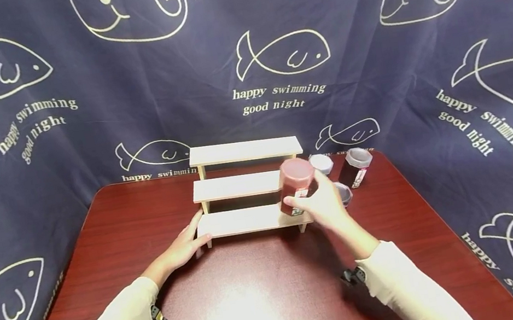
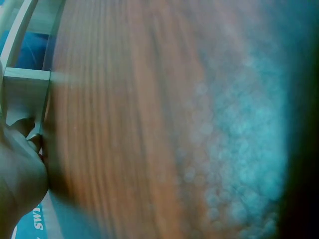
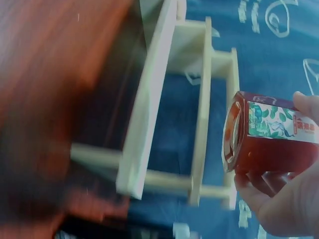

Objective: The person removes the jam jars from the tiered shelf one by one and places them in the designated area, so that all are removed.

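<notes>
A three-tier wooden step shelf stands on the table. At its left end, my left hand holds the bottom tier, thumb along the front and fingers at the side; the left wrist view shows only part of this hand. My right hand grips a hexagonal jar with a reddish lid, dark red contents and a printed label. In the head view the jar appears over the right end of the lower tiers. Tilted in the right wrist view, the jar shows its base towards the shelf, apart from it.
Right of the shelf stand a white-lidded jar, a dark jar with a greyish lid and another jar, partly hidden behind my right hand. A dark blue fish-print curtain surrounds the reddish-brown table.
</notes>
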`<state>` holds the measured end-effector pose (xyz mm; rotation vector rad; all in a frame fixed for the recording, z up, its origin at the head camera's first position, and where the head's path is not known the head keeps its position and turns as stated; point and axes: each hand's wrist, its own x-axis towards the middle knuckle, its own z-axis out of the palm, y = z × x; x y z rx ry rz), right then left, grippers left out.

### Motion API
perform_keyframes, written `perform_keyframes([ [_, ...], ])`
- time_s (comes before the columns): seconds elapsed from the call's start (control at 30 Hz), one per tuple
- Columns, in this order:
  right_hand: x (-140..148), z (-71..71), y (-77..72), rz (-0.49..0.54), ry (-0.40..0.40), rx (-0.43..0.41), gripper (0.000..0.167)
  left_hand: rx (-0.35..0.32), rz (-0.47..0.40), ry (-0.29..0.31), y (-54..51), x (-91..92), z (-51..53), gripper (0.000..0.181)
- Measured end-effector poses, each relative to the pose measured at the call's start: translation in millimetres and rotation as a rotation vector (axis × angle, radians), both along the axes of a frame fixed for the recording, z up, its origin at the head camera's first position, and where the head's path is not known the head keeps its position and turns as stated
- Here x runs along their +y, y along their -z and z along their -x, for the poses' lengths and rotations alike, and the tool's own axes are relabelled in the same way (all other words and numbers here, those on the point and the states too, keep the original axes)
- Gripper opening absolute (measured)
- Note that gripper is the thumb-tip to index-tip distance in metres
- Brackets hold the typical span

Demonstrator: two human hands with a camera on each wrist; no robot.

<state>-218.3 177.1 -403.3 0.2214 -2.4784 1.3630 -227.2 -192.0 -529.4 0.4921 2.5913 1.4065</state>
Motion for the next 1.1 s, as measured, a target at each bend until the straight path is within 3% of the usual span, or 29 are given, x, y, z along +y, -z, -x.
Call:
perform_keyframes([
  [0.2, 44.8, 6.9, -11.7, 0.011, 0.021, 0.010, 0.069, -0.016, -0.014, 0.025, 0.7, 1.1, 0.3, 0.082],
  [0.4, 84.9, 10.6, -22.9, -0.048, 0.103, 0.012, 0.064, -0.024, -0.009, 0.020, -0.5, 0.1, 0.4, 0.084],
  [0.57, 115.4, 12.2, -26.4, -0.038, 0.130, 0.042, 0.068, -0.038, -0.010, 0.017, -0.3, 0.0, 1.0, 0.085],
  [0.83, 165.6, 21.4, -12.9, -0.129, 0.122, 0.070, 0.069, -0.019, 0.004, 0.005, 0.7, -0.9, 0.6, 0.084],
  [1.1, 193.8, 30.0, 18.3, -0.152, 0.121, -0.022, 0.069, -0.019, 0.015, -0.009, 2.3, -0.6, 1.7, 0.084],
])
